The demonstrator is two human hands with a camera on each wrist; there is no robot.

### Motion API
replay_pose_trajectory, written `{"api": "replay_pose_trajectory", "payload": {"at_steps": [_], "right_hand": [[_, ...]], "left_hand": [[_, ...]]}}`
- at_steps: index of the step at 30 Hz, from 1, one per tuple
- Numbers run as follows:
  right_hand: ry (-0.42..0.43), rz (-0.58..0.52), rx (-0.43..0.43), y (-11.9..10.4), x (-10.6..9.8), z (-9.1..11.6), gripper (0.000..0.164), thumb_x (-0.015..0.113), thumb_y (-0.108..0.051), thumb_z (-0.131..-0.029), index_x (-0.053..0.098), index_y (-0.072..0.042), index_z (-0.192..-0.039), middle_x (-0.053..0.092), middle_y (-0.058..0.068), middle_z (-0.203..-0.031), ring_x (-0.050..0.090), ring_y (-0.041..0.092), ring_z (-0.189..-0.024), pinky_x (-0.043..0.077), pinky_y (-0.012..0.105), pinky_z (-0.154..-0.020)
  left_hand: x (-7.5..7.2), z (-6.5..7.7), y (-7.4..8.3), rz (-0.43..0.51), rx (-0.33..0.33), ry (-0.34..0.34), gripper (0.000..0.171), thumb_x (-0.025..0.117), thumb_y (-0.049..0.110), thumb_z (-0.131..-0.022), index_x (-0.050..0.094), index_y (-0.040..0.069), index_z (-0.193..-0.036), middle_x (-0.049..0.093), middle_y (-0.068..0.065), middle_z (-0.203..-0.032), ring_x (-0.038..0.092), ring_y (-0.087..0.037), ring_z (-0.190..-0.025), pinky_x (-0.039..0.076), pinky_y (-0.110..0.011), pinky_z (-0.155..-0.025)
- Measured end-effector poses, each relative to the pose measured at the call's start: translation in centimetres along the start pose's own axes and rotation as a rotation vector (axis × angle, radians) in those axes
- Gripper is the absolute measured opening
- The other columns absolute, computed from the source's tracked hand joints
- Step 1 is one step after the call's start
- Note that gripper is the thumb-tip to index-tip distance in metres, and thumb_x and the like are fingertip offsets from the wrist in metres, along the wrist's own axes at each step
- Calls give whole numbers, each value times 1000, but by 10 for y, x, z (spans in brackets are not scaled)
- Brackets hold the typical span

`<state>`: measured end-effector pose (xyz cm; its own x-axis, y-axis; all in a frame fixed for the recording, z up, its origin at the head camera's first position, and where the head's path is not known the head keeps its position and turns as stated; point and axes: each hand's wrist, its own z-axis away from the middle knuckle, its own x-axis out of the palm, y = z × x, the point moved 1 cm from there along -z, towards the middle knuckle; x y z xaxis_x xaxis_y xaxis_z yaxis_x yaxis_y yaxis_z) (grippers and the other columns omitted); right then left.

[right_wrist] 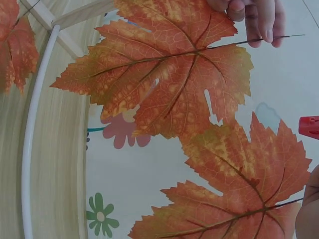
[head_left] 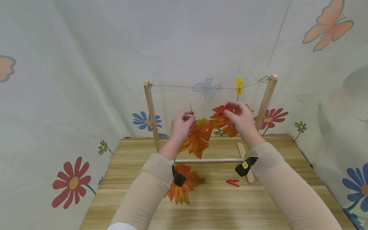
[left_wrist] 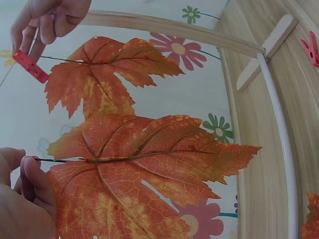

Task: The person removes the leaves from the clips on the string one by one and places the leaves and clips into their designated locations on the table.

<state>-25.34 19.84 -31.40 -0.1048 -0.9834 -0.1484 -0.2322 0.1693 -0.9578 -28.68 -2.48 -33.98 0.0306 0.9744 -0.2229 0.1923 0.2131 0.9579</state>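
My left hand (head_left: 181, 126) pinches the thin dark stem of an orange artificial maple leaf (head_left: 199, 138); the stem tip points up and the blade hangs down. In my right hand (head_left: 243, 120) is a red clothespin (head_left: 223, 109), held between thumb and fingers. Behind that hand, a second maple leaf (head_left: 218, 122) hangs by its stem from a yellow clothespin (head_left: 239, 86), which is clipped on a thin string (head_left: 189, 86). The right hand covers part of this leaf. In the right wrist view the edges of the two leaves (right_wrist: 159, 59) overlap.
The string runs between a left wooden post (head_left: 151, 115) and a right wooden post (head_left: 266, 102). A white rod (head_left: 212, 160) joins the frame's base. On the wooden table (head_left: 218, 204) lie another maple leaf (head_left: 187, 188), partly under my left wrist, and a red clothespin (head_left: 233, 182).
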Motion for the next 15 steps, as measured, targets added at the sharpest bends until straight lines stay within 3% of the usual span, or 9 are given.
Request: {"api": "replay_pose_trajectory", "payload": {"at_steps": [6,15], "right_hand": [[15,-15,18,8,-4,2,49,64,-30,-89,48,-11,-131,53,4,-115,42,14,-54,44,23,-52],[61,-37,16,22,-9,4,44,65,-26,-89,49,-8,-127,54,4,-104,42,13,-53,44,23,-49]], "left_hand": [[-2,-1,-6,-14,1,9,14,60,25,-93,61,20,-106,59,-7,-94,48,-21,-50,47,-29,-46],[-4,0,-12,-14,-24,7,16,59,26,-93,62,18,-107,58,-2,-97,48,-19,-53,45,-27,-46]]}}
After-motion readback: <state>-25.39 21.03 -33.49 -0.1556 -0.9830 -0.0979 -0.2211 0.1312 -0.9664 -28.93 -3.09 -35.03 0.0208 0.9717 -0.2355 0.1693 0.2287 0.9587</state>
